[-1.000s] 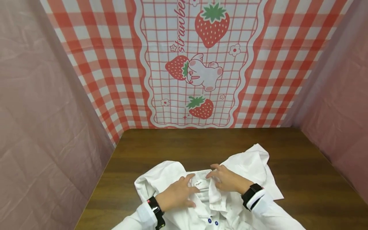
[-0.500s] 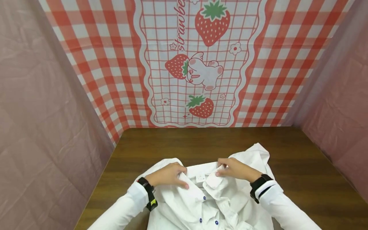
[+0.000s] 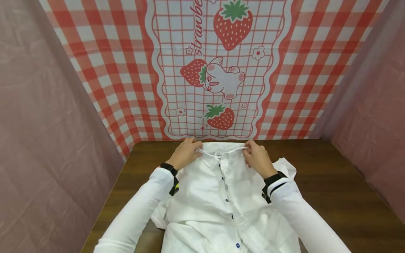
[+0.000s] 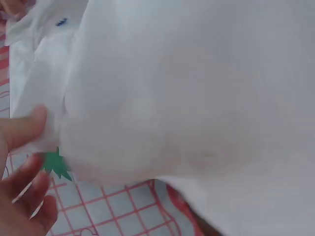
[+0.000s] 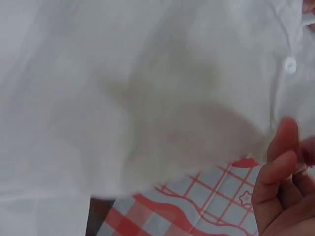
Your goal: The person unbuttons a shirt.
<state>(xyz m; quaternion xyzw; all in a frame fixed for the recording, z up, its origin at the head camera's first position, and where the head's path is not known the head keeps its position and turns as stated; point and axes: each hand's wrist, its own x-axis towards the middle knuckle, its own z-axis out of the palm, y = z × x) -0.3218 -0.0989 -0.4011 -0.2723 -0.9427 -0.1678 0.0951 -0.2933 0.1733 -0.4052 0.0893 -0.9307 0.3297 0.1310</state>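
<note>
A white button-up shirt point(image 3: 202, 193) with dark blue buttons hangs from both hands, its collar point(image 3: 223, 145) raised toward the table's far edge. At the collar's left end, my left hand point(image 3: 185, 154) pinches the cloth between thumb and fingers. My right hand point(image 3: 258, 160) grips the collar's right end in the same way. A small neck label point(image 3: 218, 154) shows inside the collar. In the left wrist view, the cloth point(image 4: 147, 88) fills most of the picture beside the thumb. A white button point(image 5: 290, 65) appears above the fingers in the right wrist view.
The dark wooden table point(image 3: 326, 182) lies under the shirt. Behind it hangs a red-and-white checked cloth point(image 3: 126, 70) with strawberries. Pink drapes point(image 3: 53, 140) close off both sides. One short sleeve point(image 3: 286, 167) spreads out at the right.
Both hands first opened out the collar, then took hold of its two sides. They have since lifted it and moved it away toward the back, so the shirt front hangs straighter.
</note>
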